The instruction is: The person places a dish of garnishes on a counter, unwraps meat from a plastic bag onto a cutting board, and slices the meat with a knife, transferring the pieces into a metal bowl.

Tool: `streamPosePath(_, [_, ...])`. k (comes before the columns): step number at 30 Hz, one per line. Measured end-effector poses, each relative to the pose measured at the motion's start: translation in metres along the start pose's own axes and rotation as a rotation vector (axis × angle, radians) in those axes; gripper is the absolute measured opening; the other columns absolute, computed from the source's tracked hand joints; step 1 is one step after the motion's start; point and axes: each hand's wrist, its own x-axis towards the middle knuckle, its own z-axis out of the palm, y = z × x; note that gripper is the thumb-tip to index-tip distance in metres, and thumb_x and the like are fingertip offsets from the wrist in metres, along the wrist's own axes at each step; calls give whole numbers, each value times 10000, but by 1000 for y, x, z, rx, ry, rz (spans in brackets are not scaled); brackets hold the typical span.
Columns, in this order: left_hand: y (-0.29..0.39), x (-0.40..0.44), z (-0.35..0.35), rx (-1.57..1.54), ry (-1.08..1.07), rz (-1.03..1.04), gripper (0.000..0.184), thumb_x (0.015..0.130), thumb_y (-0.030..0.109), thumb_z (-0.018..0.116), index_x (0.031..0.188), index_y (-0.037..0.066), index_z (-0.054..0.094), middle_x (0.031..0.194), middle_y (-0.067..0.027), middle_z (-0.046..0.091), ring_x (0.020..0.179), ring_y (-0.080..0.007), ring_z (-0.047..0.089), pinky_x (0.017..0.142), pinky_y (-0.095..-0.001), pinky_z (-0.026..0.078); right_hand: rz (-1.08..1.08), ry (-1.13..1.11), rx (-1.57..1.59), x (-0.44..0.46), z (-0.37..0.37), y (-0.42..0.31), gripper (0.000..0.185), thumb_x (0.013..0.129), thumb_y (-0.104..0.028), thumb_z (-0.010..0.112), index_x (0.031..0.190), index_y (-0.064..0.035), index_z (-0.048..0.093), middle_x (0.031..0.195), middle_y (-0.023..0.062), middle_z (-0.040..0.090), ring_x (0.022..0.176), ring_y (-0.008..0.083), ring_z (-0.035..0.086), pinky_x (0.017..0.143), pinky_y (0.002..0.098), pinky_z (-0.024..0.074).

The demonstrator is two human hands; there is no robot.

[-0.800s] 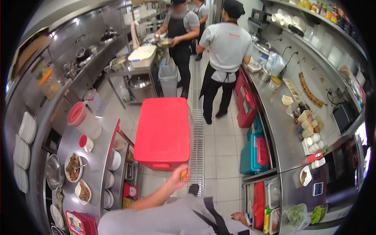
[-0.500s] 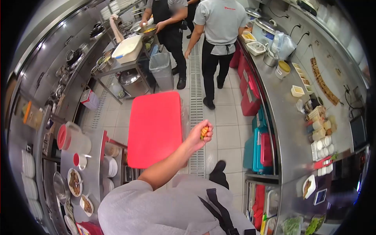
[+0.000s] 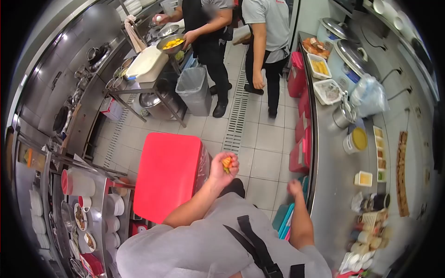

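My left hand (image 3: 221, 172) is raised in front of my body, palm up, its fingers curled around small orange and green food pieces (image 3: 226, 163). Their exact kind is unclear. To the left of that hand, below it, stands a large bin with a flat red lid (image 3: 168, 173). On my other side, my right hand (image 3: 294, 186) hangs near the edge of the steel counter (image 3: 330, 153), fingers curled in, with nothing visible in them. Teal and red containers (image 3: 283, 218) lie under the counter beside my right forearm.
Ahead, one person (image 3: 204, 37) holds a pan of yellow food (image 3: 172, 43) and an egg-like white thing. Another person (image 3: 269, 41) stands in the aisle over the floor drain (image 3: 238, 106). A grey bin (image 3: 194, 90) and red bins (image 3: 300, 150) flank the way.
My view has moved forward along the aisle and turned slightly. My right hand has come into view beside the counter. My left hand still holds the food pieces.
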Motion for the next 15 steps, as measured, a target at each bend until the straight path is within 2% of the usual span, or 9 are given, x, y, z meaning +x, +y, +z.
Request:
streamPosePath(2, [17, 44, 27, -30, 11, 52, 270, 926, 295, 503, 899, 47, 606, 828, -70, 542, 695, -176, 502, 528, -256, 436, -98, -10, 301, 61, -29, -100, 132, 955, -196, 588, 979, -70, 621, 740, 41, 629, 618, 143, 598, 523, 297, 481])
streamPosePath(4, [41, 94, 50, -109, -36, 107, 323, 935, 334, 500, 919, 29, 606, 850, -92, 553, 729, -197, 525, 609, -277, 480, -88, -25, 472, 87, -44, -208, 134, 957, -193, 590, 1027, -81, 614, 812, 37, 645, 690, 130, 614, 582, 281, 496])
streamPosePath(7, [74, 176, 82, -94, -28, 92, 360, 950, 360, 490, 931, 17, 600, 884, -112, 562, 767, -217, 547, 665, -299, 510, -130, -143, 571, 146, -34, -273, 155, 961, -191, 588, 1079, -92, 597, 864, 43, 658, 706, 130, 617, 616, 270, 503])
streamPosePath(9, [93, 227, 105, -102, -62, 60, 374, 961, 369, 483, 931, 13, 594, 906, -123, 573, 789, -229, 561, 688, -325, 528, 13, -223, 613, 148, -34, -321, 183, 964, -205, 595, 1111, -97, 586, 893, 52, 671, 726, 140, 629, 650, 272, 515])
streamPosePath(11, [111, 274, 136, -23, -141, 39, 395, 997, 395, 430, 971, 32, 583, 928, -108, 585, 828, -234, 580, 732, -350, 536, 106, -326, 650, 177, -30, -339, 213, 969, -215, 598, 1139, -88, 575, 922, 58, 680, 763, 138, 643, 674, 276, 524])
streamPosePath(15, [138, 364, 185, 21, -98, 41, 390, 1003, 407, 446, 970, 37, 568, 934, -109, 588, 862, -233, 594, 791, -385, 546, 136, -370, 714, 228, -39, -390, 228, 976, -220, 598, 1154, -80, 574, 945, 61, 682, 799, 137, 653, 689, 281, 531])
